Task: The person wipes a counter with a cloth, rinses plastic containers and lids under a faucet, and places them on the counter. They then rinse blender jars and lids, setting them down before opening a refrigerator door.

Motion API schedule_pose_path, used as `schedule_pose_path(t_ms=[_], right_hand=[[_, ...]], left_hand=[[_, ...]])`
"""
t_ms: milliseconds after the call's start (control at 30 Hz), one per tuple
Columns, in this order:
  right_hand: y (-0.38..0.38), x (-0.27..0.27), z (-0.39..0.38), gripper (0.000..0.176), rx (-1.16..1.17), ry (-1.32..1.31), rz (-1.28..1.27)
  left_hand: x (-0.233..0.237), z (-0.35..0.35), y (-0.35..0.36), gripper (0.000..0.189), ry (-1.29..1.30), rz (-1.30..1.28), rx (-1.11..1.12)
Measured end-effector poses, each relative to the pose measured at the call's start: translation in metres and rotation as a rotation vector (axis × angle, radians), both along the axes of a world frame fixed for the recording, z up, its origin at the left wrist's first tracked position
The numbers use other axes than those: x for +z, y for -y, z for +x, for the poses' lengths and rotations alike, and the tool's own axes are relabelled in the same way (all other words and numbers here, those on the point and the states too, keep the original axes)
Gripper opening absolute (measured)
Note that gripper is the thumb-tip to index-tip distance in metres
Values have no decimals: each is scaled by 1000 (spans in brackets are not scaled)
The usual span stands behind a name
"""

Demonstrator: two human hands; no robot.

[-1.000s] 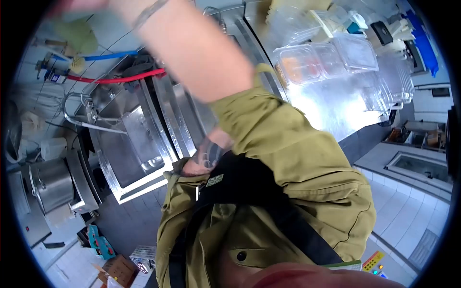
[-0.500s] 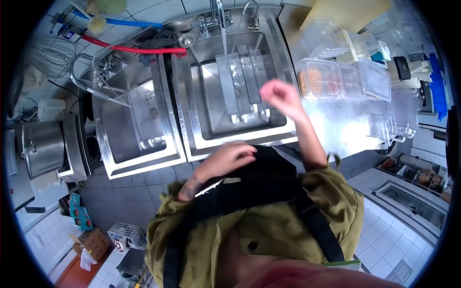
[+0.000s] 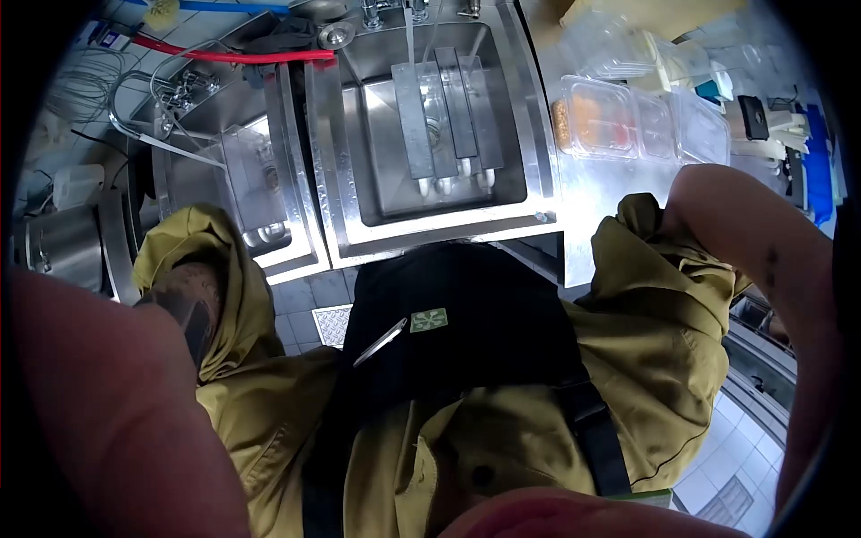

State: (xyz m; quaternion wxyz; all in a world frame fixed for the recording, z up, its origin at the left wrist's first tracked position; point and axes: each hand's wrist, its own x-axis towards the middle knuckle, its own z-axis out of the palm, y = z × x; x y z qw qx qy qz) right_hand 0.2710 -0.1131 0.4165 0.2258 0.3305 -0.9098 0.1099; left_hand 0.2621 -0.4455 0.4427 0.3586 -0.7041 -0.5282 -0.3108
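Both of my arms are bent up toward the camera. At the lower left, the skin of my left hand or wrist (image 3: 126, 412) fills the corner, very close, with its fingers hidden. My right forearm (image 3: 789, 278) rises along the right side, and the hand at its end is out of the frame. Neither hand is near the sink. In the main sink (image 3: 381, 193), several long, narrow metal parts with rounded pale ends (image 3: 414, 125) lean side by side. Water runs from the faucet (image 3: 410, 36) onto them.
A second sink (image 3: 202, 184) at left holds a similar clear or metal piece (image 3: 254, 179). Clear plastic containers (image 3: 596, 117) stand on the right counter, some with food inside. A red hose (image 3: 233, 56) lies behind the sinks. A pen (image 3: 380, 342) is clipped on my black apron (image 3: 466, 345).
Both hands have left the area over the sink and apron and come up toward my head. The view has shifted, so the sinks sit higher. The parts in the sink stay put.
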Motion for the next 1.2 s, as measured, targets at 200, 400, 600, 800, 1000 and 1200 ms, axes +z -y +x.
schedule_pose_path(t_ms=[200,400,600,800,1000,1200], right_hand=[[5,5,-5,44,-8,10,43],[5,4,7,47,-19,-12,64],[-6,5,-3,50,-27,-4,68],[-17,-2,-10,54,-36,-35,26],[-33,-51,29,57,-88,-236,-504],[-1,-331,14,30,-412,1098,-1461]], left_hand=[[6,-3,-3,50,21,11,-1],[-8,0,3,47,16,28,-1],[-13,-9,-10,44,46,49,-27],[-27,-24,-28,42,143,286,-15],[-214,-60,-53,32,1423,215,253],[-540,-8,-101,59,2676,-731,465]])
